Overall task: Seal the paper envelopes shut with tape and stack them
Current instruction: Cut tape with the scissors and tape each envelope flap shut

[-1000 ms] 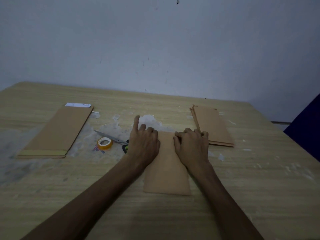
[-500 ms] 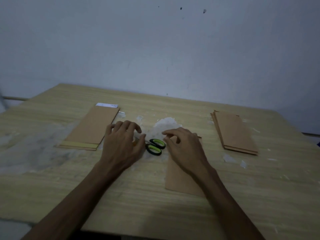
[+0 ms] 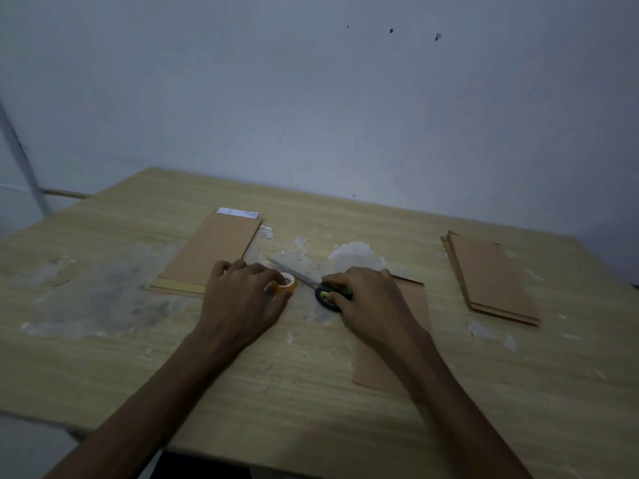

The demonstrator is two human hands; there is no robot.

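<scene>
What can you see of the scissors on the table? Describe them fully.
The scissors lie flat on the wooden table, between the tape roll and the single envelope. Thin metal blades, apparently closed, point away to the left; the black handles have green inner rims. The right hand covers the handles, fingers on them.

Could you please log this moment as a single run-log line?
left hand: grips tape roll | right hand: grips scissors handles | envelope: flat under right forearm, untaped | stacks: left, right
</scene>
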